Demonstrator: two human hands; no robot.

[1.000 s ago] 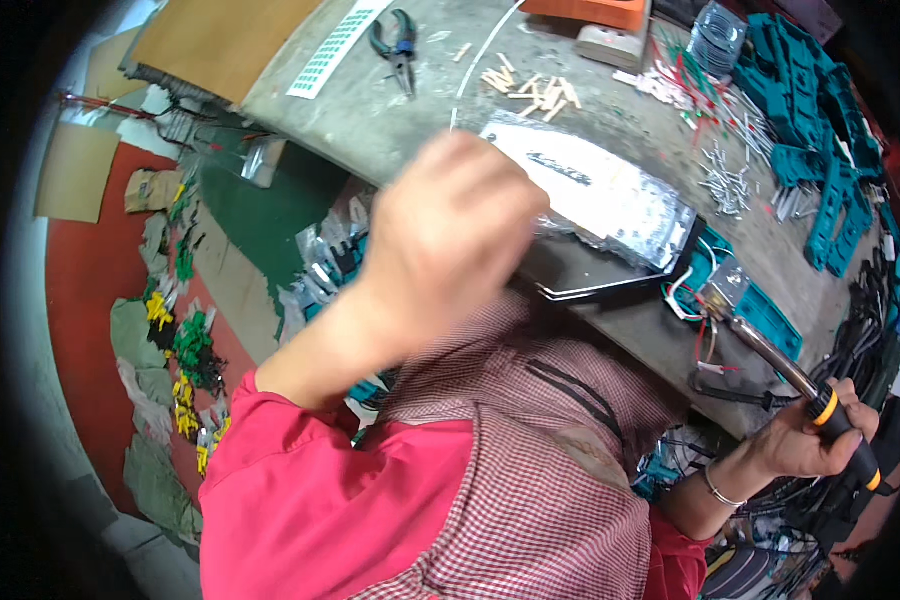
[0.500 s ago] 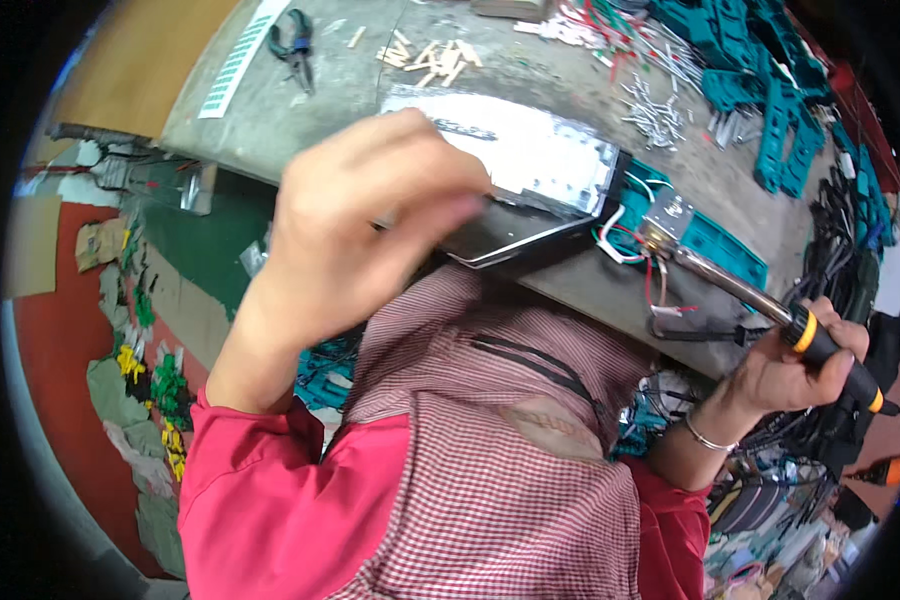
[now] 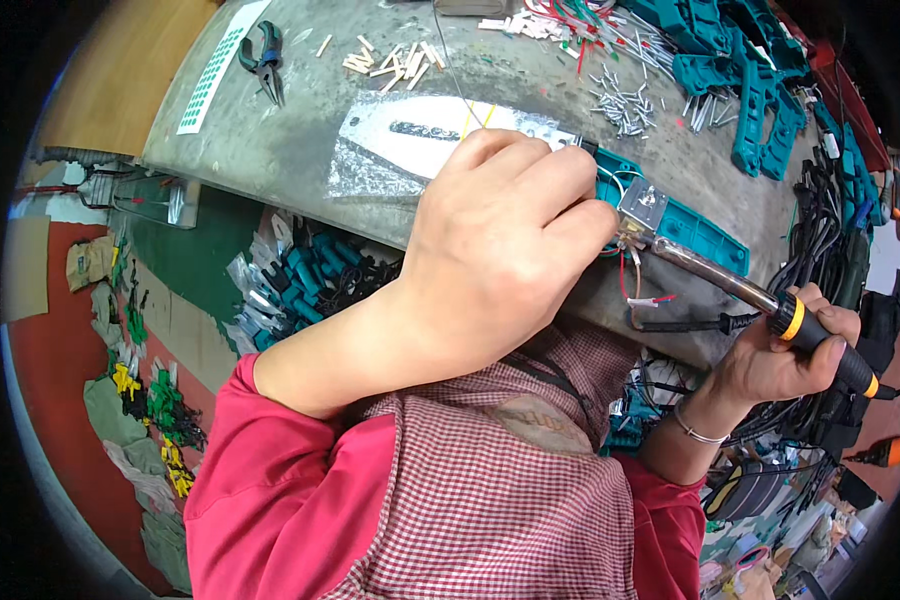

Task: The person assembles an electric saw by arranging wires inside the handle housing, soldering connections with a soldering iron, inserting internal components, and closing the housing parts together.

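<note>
My right hand (image 3: 785,350) wraps round the handle of a soldering iron (image 3: 720,275), black with yellow rings. The iron's hot end meets a small metal box (image 3: 642,205) with wires, which rests on a teal plastic housing half (image 3: 705,230). My left hand (image 3: 515,245) is closed just left of that box, knuckles up. A thin grey solder wire (image 3: 452,65) runs down from the top into its fingers; the fingertips are hidden behind the hand. Beneath and beyond the left hand lies a white slotted plate (image 3: 365,130) in clear film. Red and white wire ends (image 3: 650,300) hang below the box.
Pliers (image 3: 263,65) and a sheet of green dots (image 3: 210,90) lie at the far left of the table (image 3: 300,160). Beyond are short pale sticks (image 3: 405,65), screws (image 3: 625,105) and teal housings (image 3: 760,110). Black cables (image 3: 820,220) crowd the right edge.
My left hand has moved right and is now beside the metal box, with the solder wire showing above it. My right hand still holds the iron at the box.
</note>
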